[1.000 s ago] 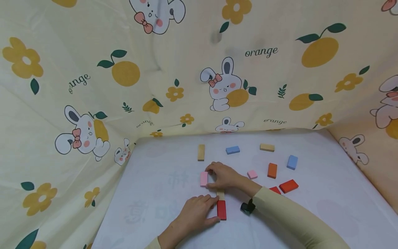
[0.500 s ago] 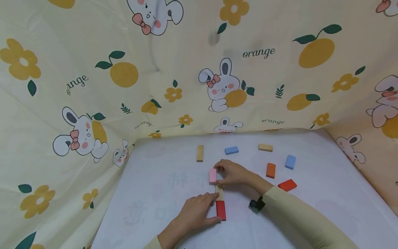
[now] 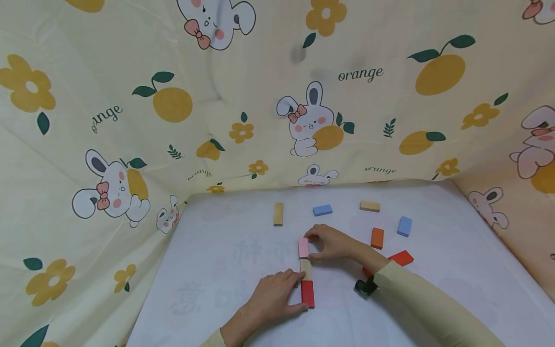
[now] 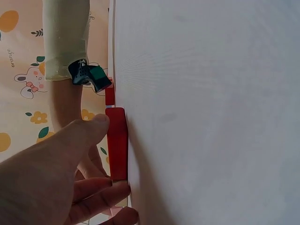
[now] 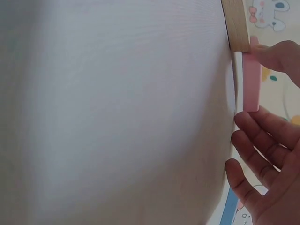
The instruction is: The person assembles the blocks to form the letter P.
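A red block (image 3: 308, 295), a plain wooden block (image 3: 305, 270) and a pink block (image 3: 303, 248) stand end to end in a line on the white table. My left hand (image 3: 272, 296) holds the red block, thumb at its near end and fingertips by its joint with the wooden one; the left wrist view shows the thumb on the red block (image 4: 117, 145) too. With thumb and fingers at its two ends, my right hand (image 3: 331, 242) pinches the pink block. In the right wrist view the pink block (image 5: 251, 84) sits right at the end of the wooden block (image 5: 236, 23).
Farther back lie a wooden block (image 3: 278, 214), a blue block (image 3: 323, 210) and another wooden block (image 3: 370, 206). To the right are a second blue block (image 3: 404, 226), an orange block (image 3: 377, 238) and a red block (image 3: 401, 258). My right forearm partly covers another red piece.
My right hand has carried the pink block rightward, from left of the line to the wooden block's far end. The left hand has stayed at the red block.
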Tool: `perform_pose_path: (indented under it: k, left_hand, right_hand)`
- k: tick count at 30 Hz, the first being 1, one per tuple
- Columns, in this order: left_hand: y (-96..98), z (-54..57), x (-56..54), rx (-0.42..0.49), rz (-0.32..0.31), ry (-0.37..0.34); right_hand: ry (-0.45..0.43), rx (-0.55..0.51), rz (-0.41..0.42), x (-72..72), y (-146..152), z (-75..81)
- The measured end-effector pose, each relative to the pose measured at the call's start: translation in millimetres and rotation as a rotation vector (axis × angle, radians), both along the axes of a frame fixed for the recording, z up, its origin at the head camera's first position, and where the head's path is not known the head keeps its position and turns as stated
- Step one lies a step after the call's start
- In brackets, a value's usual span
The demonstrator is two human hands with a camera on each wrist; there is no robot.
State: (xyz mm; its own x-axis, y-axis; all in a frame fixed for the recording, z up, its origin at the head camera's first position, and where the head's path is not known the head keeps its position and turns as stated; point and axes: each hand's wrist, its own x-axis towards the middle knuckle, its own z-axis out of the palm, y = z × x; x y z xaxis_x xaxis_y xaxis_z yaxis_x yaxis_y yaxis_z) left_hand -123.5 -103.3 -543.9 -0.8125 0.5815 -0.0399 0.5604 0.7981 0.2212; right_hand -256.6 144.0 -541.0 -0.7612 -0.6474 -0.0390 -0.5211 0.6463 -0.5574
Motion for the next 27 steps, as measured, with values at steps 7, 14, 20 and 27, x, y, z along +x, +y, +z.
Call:
perform_pose_path:
  k: [7,14,20,27]
  left_hand:
    - [0.6,1.5,2.2,-0.007,0.006,-0.002]
    - [1.3,3.4,4.0,-0.009,0.002,0.008]
    - [1.7,3.7,3.7,-0.025,0.007,-0.002]
    - [1.8,1.6,3.4,-0.028,0.01,0.007]
  right_hand:
    - [-0.012,-0.007,0.026,-1.9,1.8,-3.1]
    - [-0.01,-0.011,0.038,-3.4,3.2,-5.1]
    - [-0.042,-0.023,0.035,-1.5,2.6,-2.6]
    - [-0.058,-0.017,0.031,-1.5,3.3,-2.7]
